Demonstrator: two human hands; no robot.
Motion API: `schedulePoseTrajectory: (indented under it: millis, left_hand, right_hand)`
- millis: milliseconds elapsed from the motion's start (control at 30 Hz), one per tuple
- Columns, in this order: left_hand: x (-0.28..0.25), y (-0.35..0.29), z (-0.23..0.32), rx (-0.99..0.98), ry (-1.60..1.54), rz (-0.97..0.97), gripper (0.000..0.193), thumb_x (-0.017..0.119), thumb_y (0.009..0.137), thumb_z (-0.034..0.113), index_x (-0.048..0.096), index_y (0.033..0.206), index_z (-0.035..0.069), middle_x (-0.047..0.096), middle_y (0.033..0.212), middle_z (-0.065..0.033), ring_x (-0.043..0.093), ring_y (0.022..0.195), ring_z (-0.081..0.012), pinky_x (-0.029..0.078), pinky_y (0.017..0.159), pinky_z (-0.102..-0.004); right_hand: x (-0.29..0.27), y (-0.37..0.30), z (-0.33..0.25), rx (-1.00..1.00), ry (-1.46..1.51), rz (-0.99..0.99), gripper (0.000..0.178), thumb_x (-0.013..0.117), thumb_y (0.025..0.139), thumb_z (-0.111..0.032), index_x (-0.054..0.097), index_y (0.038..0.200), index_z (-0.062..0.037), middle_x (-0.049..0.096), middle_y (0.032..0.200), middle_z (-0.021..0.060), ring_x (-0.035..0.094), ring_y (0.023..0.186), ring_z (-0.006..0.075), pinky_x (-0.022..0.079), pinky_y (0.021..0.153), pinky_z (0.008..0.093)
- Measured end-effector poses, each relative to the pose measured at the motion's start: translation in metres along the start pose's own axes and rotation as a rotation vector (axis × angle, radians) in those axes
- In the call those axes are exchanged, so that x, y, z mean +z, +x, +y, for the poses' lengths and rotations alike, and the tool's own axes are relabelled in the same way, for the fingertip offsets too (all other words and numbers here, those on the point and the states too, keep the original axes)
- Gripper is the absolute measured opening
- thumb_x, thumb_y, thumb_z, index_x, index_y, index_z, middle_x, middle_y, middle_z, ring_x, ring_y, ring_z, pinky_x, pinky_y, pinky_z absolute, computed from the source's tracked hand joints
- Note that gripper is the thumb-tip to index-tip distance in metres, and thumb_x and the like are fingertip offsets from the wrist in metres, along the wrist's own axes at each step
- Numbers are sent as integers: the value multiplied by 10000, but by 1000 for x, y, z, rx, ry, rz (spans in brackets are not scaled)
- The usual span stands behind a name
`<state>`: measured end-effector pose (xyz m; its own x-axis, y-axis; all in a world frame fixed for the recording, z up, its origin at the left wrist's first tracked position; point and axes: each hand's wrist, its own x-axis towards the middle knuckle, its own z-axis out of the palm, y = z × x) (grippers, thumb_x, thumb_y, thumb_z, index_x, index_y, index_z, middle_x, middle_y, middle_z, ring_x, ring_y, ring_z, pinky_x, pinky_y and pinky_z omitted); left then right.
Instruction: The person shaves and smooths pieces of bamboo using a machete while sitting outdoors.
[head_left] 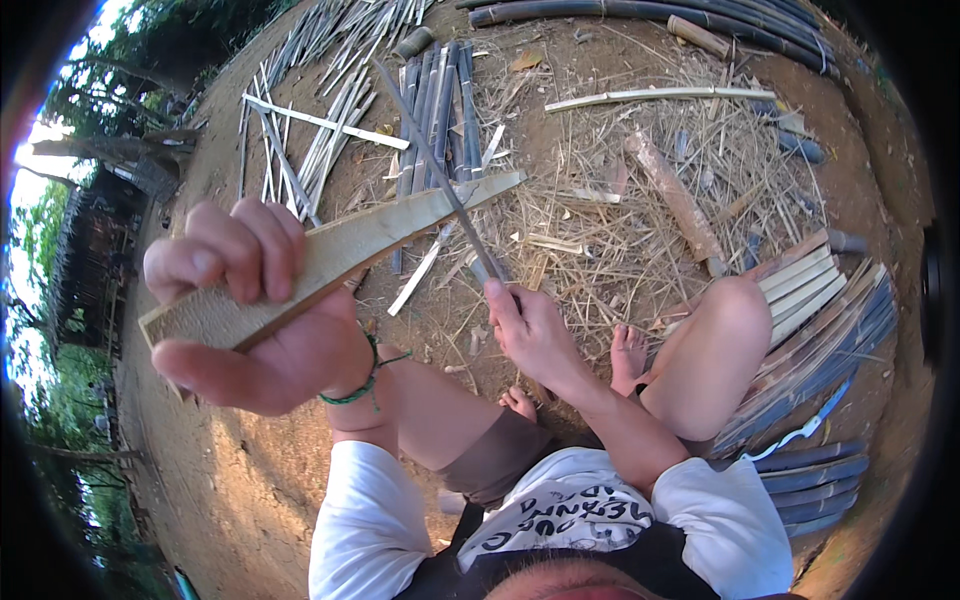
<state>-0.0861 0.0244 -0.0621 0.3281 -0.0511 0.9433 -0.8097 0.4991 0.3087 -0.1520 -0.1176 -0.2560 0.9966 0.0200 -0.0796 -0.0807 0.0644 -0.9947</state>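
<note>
My left hand [305, 355] is closed round the broad end of a pale split bamboo piece [355, 243], its fingers over the top and the thumb below. The piece narrows toward its far tip, which points up and right. My right hand [535, 335] grips a long, narrow-bladed knife [425, 150], with the handle mostly hidden in the fist. Its blade slants up and left, crossing the bamboo near the narrow end. Whether the edge touches the bamboo I cannot tell.
Bamboo shavings [600, 260] litter the ground ahead, with a short brown log [675, 195] among them. Dark bamboo lengths [440, 115] and pale strips [330, 130] lie beyond. Split bamboo [820, 350] and a white-and-blue curved tool [805, 425] rest at my right.
</note>
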Motion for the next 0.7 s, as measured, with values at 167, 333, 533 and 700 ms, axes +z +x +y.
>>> schedulePoseTrajectory:
  millis: [167,333,533,700]
  left_hand:
    - [11,-9,12,-63,15,20,544,512,931,629,510,937,85,388,721,-3,376,597,-99,297,567,-238]
    - [24,-10,3,-34,82,31,500,434,981,610,398,853,128,359,651,11,352,541,-89,261,487,-230]
    - [14,-8,-1,-35,34,82,485,411,990,600,374,819,147,356,644,13,329,512,-84,274,471,-222]
    - [19,-11,9,-68,63,-17,442,409,1014,524,369,795,142,340,626,15,321,516,-87,273,477,-212]
  right_hand:
    - [18,-24,-47,-386,-13,-19,477,487,1020,-406,562,768,-8,468,519,16,466,486,102,370,466,315]
    - [-4,9,35,-131,-98,120,495,483,1023,-396,559,726,-7,490,520,21,477,489,104,371,465,321]
    - [13,-27,-50,-351,-103,-22,441,517,1003,-358,583,753,-2,558,531,64,538,482,125,371,444,343]
    - [9,7,25,-180,-134,187,429,520,997,-356,618,809,17,517,499,111,549,446,204,376,446,367]
